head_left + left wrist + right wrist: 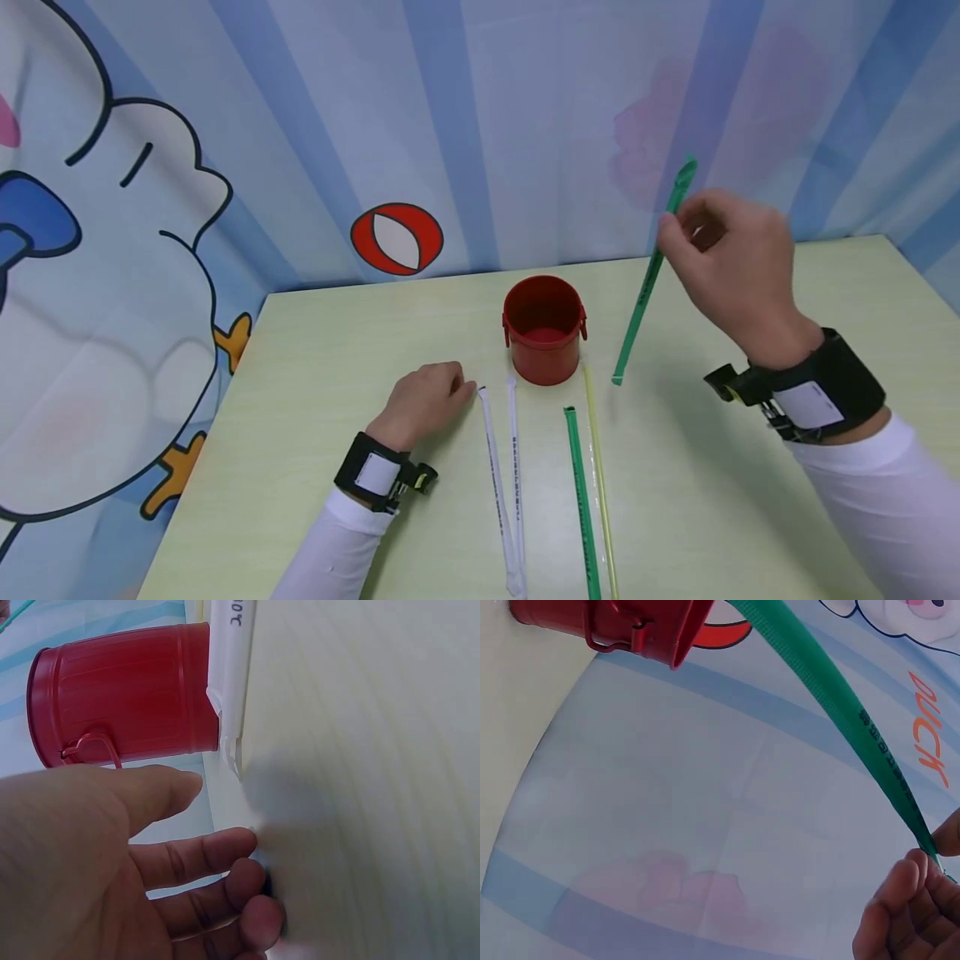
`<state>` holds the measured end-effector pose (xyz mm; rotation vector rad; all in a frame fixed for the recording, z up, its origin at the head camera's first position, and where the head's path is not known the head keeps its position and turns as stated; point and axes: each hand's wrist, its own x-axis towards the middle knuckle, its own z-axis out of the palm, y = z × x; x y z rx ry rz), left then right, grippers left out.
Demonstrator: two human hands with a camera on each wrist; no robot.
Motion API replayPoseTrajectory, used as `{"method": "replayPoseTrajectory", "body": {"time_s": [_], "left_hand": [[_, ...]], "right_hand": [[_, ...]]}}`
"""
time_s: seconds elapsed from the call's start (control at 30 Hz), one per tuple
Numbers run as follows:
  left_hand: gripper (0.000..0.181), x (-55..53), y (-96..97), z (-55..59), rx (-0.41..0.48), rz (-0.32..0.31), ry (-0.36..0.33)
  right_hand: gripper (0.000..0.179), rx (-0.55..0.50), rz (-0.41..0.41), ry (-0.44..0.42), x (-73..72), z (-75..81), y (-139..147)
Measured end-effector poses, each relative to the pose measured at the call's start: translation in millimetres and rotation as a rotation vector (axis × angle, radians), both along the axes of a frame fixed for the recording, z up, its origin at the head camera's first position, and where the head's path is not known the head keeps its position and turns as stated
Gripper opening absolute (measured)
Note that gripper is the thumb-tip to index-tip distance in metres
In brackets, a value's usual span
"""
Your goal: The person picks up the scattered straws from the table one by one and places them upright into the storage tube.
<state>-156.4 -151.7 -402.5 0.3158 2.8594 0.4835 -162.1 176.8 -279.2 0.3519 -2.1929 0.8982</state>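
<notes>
Striped backdrop point(540, 125) is hanging behind pale desk point(307, 367), cartoon figure point(105, 333) is filling its left, red-and-white oval point(397, 239) is showing

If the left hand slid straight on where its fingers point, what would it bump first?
Probably the nearer white straw, close to its far end: it lies just beside the left hand, though the gap is hard to judge.

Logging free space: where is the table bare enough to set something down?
Bare table lies between its left edge and the left hand, and between the yellow straw and the right sleeve. Crowded: in front of the red bucket, where two white straws and a green straw also lie.
</notes>
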Motion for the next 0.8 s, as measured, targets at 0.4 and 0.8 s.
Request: {"method": "replayPoseTrajectory", "body": {"time_s": [0.4,0.8], "left_hand": [[0.024,0.5,-0.1,0.5,0.003,0.003,-0.001],[0.025,0.4,-1.2,-0.5,0.007,-0.001,0.009]], "right_hand": [[0.023,-0.188,0.024,0.144,-4.4,14.4,-4],[0.024,-0.335,0.040,0.178,-12.1,14.4,-20]]}}
